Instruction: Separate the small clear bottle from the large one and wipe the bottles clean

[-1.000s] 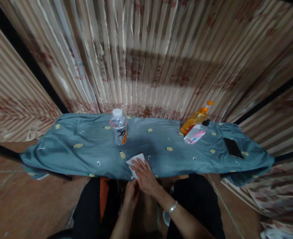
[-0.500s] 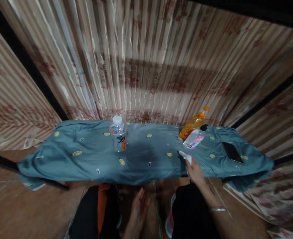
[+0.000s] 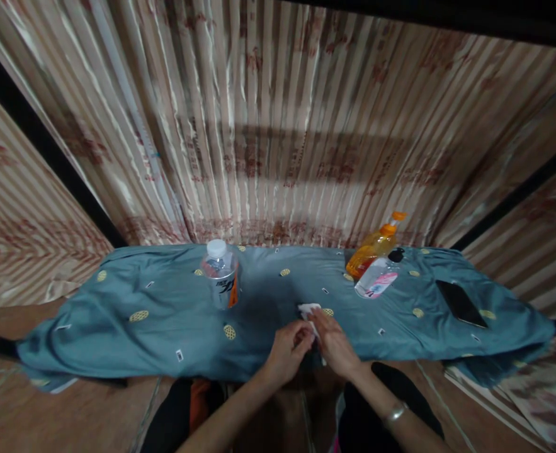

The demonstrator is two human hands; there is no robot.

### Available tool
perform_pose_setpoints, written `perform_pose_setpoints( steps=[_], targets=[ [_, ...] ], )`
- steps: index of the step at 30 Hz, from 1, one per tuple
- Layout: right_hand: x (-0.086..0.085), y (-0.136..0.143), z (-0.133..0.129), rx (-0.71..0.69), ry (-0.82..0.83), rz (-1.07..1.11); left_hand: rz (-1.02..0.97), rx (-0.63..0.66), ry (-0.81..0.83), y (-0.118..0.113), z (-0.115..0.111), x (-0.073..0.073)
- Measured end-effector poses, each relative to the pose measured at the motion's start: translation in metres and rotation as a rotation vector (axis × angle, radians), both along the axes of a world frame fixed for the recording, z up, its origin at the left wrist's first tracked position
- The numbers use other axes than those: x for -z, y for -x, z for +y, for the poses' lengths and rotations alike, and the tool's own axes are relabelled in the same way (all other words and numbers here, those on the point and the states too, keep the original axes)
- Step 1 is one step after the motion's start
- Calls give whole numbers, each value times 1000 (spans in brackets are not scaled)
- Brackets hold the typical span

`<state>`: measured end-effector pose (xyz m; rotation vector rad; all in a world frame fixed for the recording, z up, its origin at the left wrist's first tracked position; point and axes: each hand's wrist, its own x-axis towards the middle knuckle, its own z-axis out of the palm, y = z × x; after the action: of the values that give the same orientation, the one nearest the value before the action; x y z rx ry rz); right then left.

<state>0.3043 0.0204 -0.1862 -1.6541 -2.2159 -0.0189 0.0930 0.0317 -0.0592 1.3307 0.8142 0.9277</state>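
A crumpled white tissue [image 3: 308,308] is in my hands over the front middle of the cloth-covered surface. My right hand [image 3: 333,338] is closed on it, with part of the tissue sticking out past the fingertips. Beside it, my left hand [image 3: 284,353] has its fingers curled, pinching the tissue's near side; its exact grip is partly hidden. Left of my hands stands a clear plastic bottle [image 3: 221,277] with a white cap. To the right are an orange pump bottle [image 3: 371,251] and a clear bottle [image 3: 379,277] with a black pump and pink label.
A dark phone [image 3: 461,303] lies toward the right end of the blue-green cloth [image 3: 268,296]. Striped curtains [image 3: 278,157] hang behind. Black metal bars [image 3: 60,151] frame both sides, and another bar [image 3: 448,19] crosses overhead. My knees are below the front edge.
My left hand has risen from between my knees to the tissue. My right hand has moved left with the tissue, so both hands now meet. The view has shifted slightly.
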Motion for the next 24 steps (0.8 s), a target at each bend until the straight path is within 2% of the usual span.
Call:
perform_pose_setpoints(
  steps=[2, 4, 7, 10, 13, 15, 17, 19, 21, 24],
  targets=[
    [-6, -43, 4, 135, 10, -53, 46, -50, -16, 10, 5, 11],
    [-12, -75, 19, 267, 3, -87, 81, -62, -44, 18, 6, 18],
    [-22, -87, 66, 358, -25, -53, 111, 6, -99, 22, 6, 22],
    [-30, -59, 132, 393, -31, -8, 139, 36, -130, 22, 9, 21],
    [-32, -6, 197, 355, -19, 0, 155, 29, -142, 25, 16, 18],
    [-29, 34, 226, 297, -2, -3, 157, 17, -141, 30, 20, 16],
    [-26, 70, 239, 209, 17, -13, 157, -3, -133, 34, 23, 16],
    [-24, 96, 241, 112, 32, -28, 155, -31, -123, 38, 24, 16],
    [-24, 107, 240, 58, 41, -37, 152, -57, -112, 41, 24, 17],
    [-31, 107, 245, 57, 56, -40, 149, -80, -94, 42, 23, 20]
  ],
)
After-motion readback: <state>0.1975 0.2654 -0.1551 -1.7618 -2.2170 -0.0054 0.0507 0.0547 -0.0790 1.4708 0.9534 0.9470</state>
